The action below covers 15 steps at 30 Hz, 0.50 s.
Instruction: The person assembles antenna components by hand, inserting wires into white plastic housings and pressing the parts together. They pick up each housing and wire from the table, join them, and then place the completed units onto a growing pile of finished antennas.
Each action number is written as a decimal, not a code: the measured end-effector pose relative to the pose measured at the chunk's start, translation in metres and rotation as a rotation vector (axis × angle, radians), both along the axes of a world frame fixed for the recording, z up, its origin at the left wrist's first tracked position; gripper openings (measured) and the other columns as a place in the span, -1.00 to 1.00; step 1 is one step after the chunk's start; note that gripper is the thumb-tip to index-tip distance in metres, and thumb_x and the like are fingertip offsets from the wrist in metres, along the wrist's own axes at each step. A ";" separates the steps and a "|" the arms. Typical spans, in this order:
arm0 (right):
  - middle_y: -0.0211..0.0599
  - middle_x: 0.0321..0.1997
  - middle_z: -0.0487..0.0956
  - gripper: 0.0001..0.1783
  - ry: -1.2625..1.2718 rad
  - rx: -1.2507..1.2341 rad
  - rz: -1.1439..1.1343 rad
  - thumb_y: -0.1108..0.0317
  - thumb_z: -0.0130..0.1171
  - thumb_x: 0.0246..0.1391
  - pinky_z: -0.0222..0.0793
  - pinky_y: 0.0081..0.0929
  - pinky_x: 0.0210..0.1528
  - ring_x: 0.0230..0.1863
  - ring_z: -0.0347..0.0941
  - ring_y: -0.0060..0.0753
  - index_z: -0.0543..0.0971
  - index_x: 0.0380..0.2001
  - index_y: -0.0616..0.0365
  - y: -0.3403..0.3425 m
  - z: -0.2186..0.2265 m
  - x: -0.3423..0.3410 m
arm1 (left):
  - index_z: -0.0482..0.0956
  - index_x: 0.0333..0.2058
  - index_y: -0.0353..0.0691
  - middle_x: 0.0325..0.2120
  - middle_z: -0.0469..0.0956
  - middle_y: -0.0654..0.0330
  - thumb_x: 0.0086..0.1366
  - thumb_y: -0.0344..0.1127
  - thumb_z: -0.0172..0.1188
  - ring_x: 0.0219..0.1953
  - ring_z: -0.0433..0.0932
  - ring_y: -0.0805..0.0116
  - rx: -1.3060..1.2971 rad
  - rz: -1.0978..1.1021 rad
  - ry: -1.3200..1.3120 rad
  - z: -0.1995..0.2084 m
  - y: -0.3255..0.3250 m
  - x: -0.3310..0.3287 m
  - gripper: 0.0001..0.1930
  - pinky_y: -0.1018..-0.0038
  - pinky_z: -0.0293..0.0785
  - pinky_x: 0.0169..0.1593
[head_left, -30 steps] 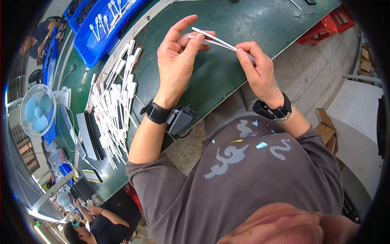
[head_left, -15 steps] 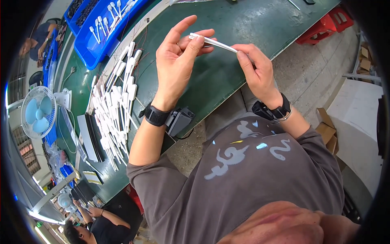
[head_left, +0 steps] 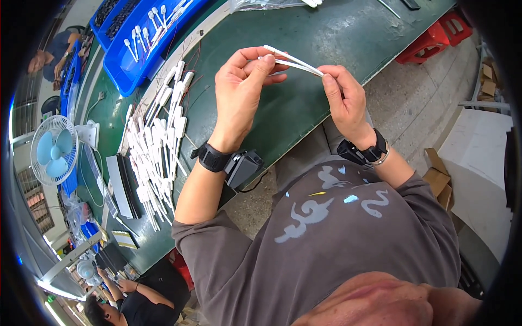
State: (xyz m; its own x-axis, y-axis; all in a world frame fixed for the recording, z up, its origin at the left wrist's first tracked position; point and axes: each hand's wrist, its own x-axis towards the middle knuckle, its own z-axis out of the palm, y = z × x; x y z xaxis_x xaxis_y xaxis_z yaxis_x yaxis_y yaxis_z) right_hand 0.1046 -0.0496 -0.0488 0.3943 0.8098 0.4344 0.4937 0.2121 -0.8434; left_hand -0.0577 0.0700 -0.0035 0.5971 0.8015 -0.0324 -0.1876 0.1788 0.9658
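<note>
green tabletop (head_left: 293,106) beneath, left hand (head_left: 239,87) and right hand (head_left: 347,100) narrowly pinch slim white sticks (head_left: 295,60).

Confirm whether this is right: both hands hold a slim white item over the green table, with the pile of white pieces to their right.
The left hand and right hand do hold a slim white item over the green table, but the head view shows the pile of white pieces to their left, not right.

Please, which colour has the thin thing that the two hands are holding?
The thin thing is white, seen best in the head view.
</note>
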 end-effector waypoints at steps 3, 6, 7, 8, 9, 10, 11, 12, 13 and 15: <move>-0.50 -0.49 0.38 -0.79 0.010 -0.012 0.006 0.36 -0.01 0.35 0.12 -0.64 -0.46 -0.50 0.18 -0.68 0.55 -0.14 0.25 0.000 0.000 0.000 | 0.50 -0.08 -0.41 -0.12 0.62 -0.03 0.40 -0.39 0.13 -0.11 0.63 0.33 0.123 0.031 0.040 -0.001 0.001 0.000 -0.78 0.47 0.64 -0.13; -0.51 -0.49 0.39 -0.79 0.032 -0.031 0.018 0.36 -0.01 0.35 0.11 -0.65 -0.46 -0.50 0.17 -0.70 0.55 -0.14 0.25 0.001 0.001 -0.001 | 0.52 -0.13 -0.40 -0.14 0.62 -0.01 0.38 -0.39 0.15 -0.13 0.64 0.34 0.335 0.093 0.062 -0.002 0.000 0.001 -0.81 0.48 0.65 -0.16; -0.52 -0.49 0.39 -0.79 0.042 -0.040 0.022 0.36 -0.01 0.35 0.11 -0.65 -0.46 -0.50 0.16 -0.71 0.55 -0.14 0.25 0.000 0.001 -0.001 | 0.52 -0.13 -0.40 -0.15 0.62 0.00 0.38 -0.39 0.15 -0.14 0.64 0.34 0.326 0.090 0.043 -0.002 -0.001 0.002 -0.81 0.48 0.65 -0.17; -0.53 -0.49 0.39 -0.78 0.052 -0.050 0.026 0.36 -0.01 0.35 0.10 -0.66 -0.46 -0.50 0.16 -0.72 0.55 -0.14 0.25 0.000 0.001 0.000 | 0.52 -0.13 -0.41 -0.16 0.63 0.01 0.38 -0.40 0.15 -0.15 0.64 0.34 0.316 0.087 0.023 -0.002 -0.001 0.002 -0.81 0.47 0.65 -0.17; -0.54 -0.49 0.39 -0.78 0.061 -0.060 0.030 0.35 -0.01 0.35 0.10 -0.66 -0.46 -0.50 0.15 -0.73 0.55 -0.15 0.25 0.000 0.001 0.000 | 0.52 -0.14 -0.41 -0.18 0.63 0.02 0.38 -0.40 0.15 -0.16 0.65 0.34 0.307 0.083 0.004 -0.002 -0.001 0.003 -0.82 0.47 0.65 -0.18; -0.54 -0.49 0.39 -0.78 0.061 -0.060 0.030 0.35 -0.01 0.35 0.10 -0.66 -0.46 -0.50 0.15 -0.73 0.55 -0.15 0.25 0.000 0.001 0.000 | 0.52 -0.14 -0.41 -0.18 0.63 0.02 0.38 -0.40 0.15 -0.16 0.65 0.34 0.306 0.083 0.003 -0.001 -0.002 0.003 -0.82 0.47 0.65 -0.18; -0.55 -0.49 0.38 -0.78 0.062 -0.057 0.036 0.35 -0.01 0.35 0.09 -0.67 -0.46 -0.50 0.14 -0.74 0.55 -0.15 0.25 0.000 0.001 0.001 | 0.52 -0.14 -0.41 -0.19 0.63 0.02 0.38 -0.41 0.15 -0.16 0.65 0.33 0.264 0.070 0.005 -0.001 -0.002 0.002 -0.82 0.47 0.66 -0.18; -0.56 -0.50 0.37 -0.78 0.063 -0.053 0.043 0.34 -0.01 0.35 0.08 -0.67 -0.46 -0.50 0.13 -0.74 0.56 -0.16 0.25 0.000 0.002 0.001 | 0.52 -0.14 -0.41 -0.20 0.63 0.03 0.38 -0.41 0.15 -0.17 0.65 0.32 0.222 0.057 0.006 0.000 -0.002 0.002 -0.82 0.47 0.66 -0.17; -0.57 -0.51 0.36 -0.78 0.064 -0.049 0.051 0.34 -0.01 0.34 0.07 -0.67 -0.47 -0.50 0.13 -0.75 0.56 -0.16 0.25 0.000 0.002 0.001 | 0.52 -0.15 -0.42 -0.21 0.63 0.03 0.37 -0.41 0.15 -0.17 0.66 0.32 0.179 0.045 0.007 0.001 -0.002 0.001 -0.82 0.46 0.66 -0.17; -0.58 -0.52 0.34 -0.78 0.068 -0.062 0.048 0.33 0.00 0.34 0.06 -0.68 -0.47 -0.51 0.12 -0.76 0.56 -0.17 0.25 -0.001 0.004 0.001 | 0.52 -0.15 -0.42 -0.22 0.63 0.03 0.37 -0.42 0.15 -0.17 0.66 0.30 0.152 0.028 0.014 0.002 0.001 -0.001 -0.83 0.46 0.66 -0.16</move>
